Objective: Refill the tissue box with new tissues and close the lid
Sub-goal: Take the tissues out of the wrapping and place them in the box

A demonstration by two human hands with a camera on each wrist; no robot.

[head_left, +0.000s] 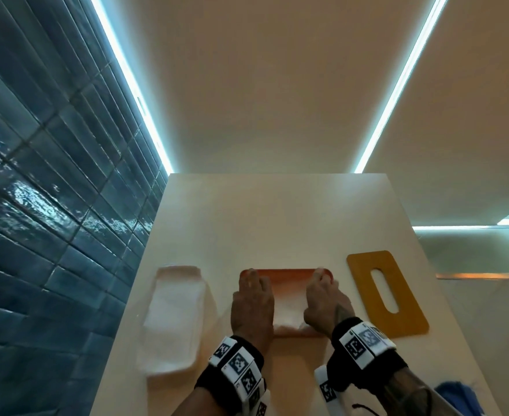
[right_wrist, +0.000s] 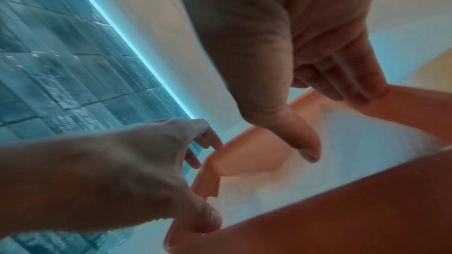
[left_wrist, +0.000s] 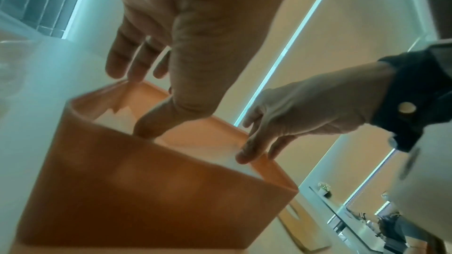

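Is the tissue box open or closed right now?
Open. The orange tissue box has no lid on; white tissues show inside, under both hands. The yellow slotted lid lies flat on the table to its right.

Left of your bench (head_left: 277, 223) you see a blue tiled wall (head_left: 37, 205); a blue cloth (head_left: 457, 397) lies beside its near right edge.

place: bathroom-like room | evidence: glossy blue wall tiles (head_left: 46, 187), LED strips (head_left: 127, 82)

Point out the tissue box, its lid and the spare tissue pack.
tissue box (head_left: 286, 274), head view, far inner wall of the open box.
lid (head_left: 364, 274), head view, left border beside the slot.
tissue pack (head_left: 172, 319), head view, middle of the wrapped stack.
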